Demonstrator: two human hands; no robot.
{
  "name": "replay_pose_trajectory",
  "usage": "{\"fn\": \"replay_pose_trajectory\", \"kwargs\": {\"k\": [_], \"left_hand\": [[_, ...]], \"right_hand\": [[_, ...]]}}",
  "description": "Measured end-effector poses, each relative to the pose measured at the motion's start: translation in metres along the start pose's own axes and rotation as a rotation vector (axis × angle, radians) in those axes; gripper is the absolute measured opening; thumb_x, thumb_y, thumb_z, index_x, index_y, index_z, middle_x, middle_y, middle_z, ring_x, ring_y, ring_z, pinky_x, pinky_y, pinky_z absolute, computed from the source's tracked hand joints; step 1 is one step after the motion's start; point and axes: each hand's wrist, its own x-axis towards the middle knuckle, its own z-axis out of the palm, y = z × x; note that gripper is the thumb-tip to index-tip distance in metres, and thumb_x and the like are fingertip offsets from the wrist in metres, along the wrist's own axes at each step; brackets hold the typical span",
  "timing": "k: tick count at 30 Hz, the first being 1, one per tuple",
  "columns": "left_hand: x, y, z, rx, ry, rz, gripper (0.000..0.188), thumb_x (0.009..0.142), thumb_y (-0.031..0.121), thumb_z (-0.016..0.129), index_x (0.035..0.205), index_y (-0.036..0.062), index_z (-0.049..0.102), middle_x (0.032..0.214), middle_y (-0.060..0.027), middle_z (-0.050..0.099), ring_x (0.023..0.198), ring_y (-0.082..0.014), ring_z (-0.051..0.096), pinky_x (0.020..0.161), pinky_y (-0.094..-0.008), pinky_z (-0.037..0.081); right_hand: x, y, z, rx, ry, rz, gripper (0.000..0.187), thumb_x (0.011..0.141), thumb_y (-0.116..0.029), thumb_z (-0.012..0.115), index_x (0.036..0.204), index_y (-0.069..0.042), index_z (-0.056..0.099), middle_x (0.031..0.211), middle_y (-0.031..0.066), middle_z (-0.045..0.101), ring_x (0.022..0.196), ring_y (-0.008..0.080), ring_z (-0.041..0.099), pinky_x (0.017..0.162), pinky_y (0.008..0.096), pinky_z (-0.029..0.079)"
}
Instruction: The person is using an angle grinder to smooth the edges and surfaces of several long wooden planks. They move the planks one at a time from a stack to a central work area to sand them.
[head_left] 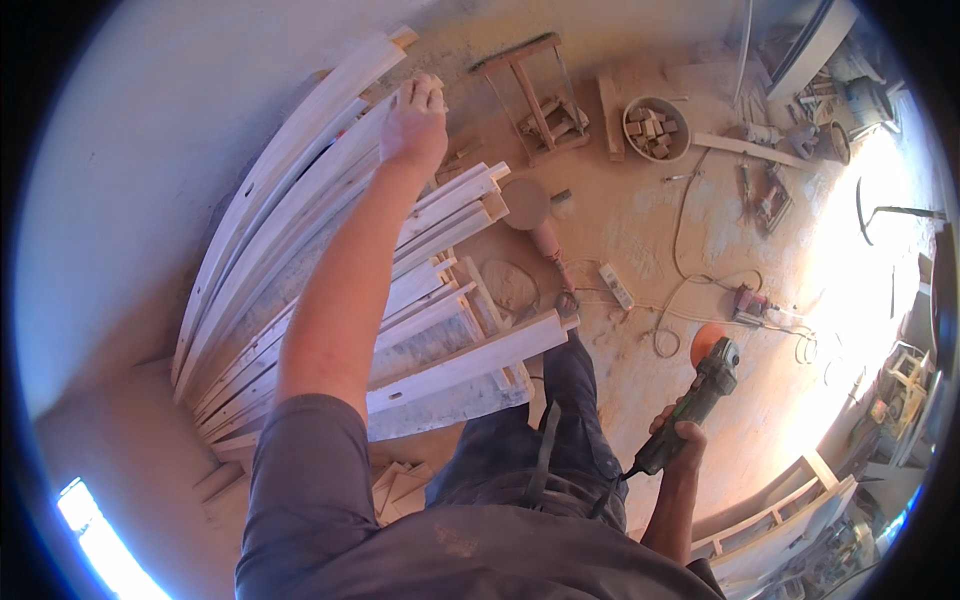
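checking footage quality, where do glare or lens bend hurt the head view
Head view: glare washes out the floor at right; a bright patch flares at lower left; the boards look bowed, likely fisheye bend; the grinder looks fairly sharp.

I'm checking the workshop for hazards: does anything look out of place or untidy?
Yes: a loose cable loops across the dusty floor, right of the boards, with a power strip lying nearby; it looks untidy, possibly a trip hazard.
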Motion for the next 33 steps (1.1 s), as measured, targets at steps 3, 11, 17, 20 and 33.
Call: {"fn": "replay_pose_trajectory", "kwargs": {"k": [3, 11, 17, 20, 33], "left_hand": [[-0.009, 0.009, -0.011, -0.049, -0.129, -0.067, 0.041, 0.091, 0.009, 0.060, 0.130, -0.0034, 0.061, 0.150, -0.0133, 0.049, 0.138, -0.0317, 0.048, 0.106, -0.0426, 0.049], [-0.088, 0.006, -0.073, -0.452, -0.043, -0.198, 0.048, 0.084, 0.006, 0.067, 0.132, 0.0005, 0.062, 0.148, -0.0186, 0.052, 0.137, -0.0382, 0.047, 0.112, -0.0481, 0.044], [-0.334, 0.068, -0.132, -0.911, 0.053, -0.664, 0.037, 0.088, 0.007, 0.069, 0.123, -0.0040, 0.069, 0.131, -0.0211, 0.064, 0.122, -0.0423, 0.060, 0.107, -0.0455, 0.048], [-0.476, 0.105, -0.197, -1.323, -0.378, -0.922, 0.040, 0.092, 0.014, 0.073, 0.128, -0.0045, 0.067, 0.129, -0.0199, 0.067, 0.117, -0.0326, 0.066, 0.102, -0.0391, 0.050], [-0.623, 0.038, -0.216, -2.284, -0.061, -1.753, 0.034, 0.080, 0.012, 0.078, 0.109, -0.0038, 0.069, 0.108, -0.0127, 0.071, 0.101, -0.0251, 0.067, 0.093, -0.0384, 0.054]], "right_hand": [[-0.007, 0.009, -0.003, -0.001, -0.052, 0.001, 0.059, 0.064, -0.016, 0.068, 0.118, -0.001, 0.051, 0.086, 0.0161, 0.064, 0.072, 0.0301, 0.067, 0.067, 0.0429, 0.058], [-0.053, 0.050, 0.021, -0.014, -0.152, -0.043, 0.059, 0.067, -0.014, 0.069, 0.122, -0.002, 0.051, 0.091, 0.0151, 0.065, 0.077, 0.0308, 0.068, 0.072, 0.0461, 0.059], [-0.091, 0.121, 0.013, -0.168, -0.196, -0.046, 0.048, 0.068, -0.024, 0.071, 0.109, 0.000, 0.061, 0.088, 0.0137, 0.066, 0.079, 0.0287, 0.066, 0.074, 0.0409, 0.056], [-0.132, 0.156, 0.077, -0.277, -0.249, 0.166, 0.046, 0.067, -0.021, 0.072, 0.104, 0.005, 0.065, 0.089, 0.0142, 0.069, 0.074, 0.0263, 0.068, 0.072, 0.0378, 0.058], [-0.194, 0.388, 0.271, -1.069, -0.975, 0.284, 0.059, 0.058, -0.013, 0.079, 0.115, -0.002, 0.065, 0.096, 0.0089, 0.069, 0.091, 0.0204, 0.067, 0.083, 0.0329, 0.054]]}}
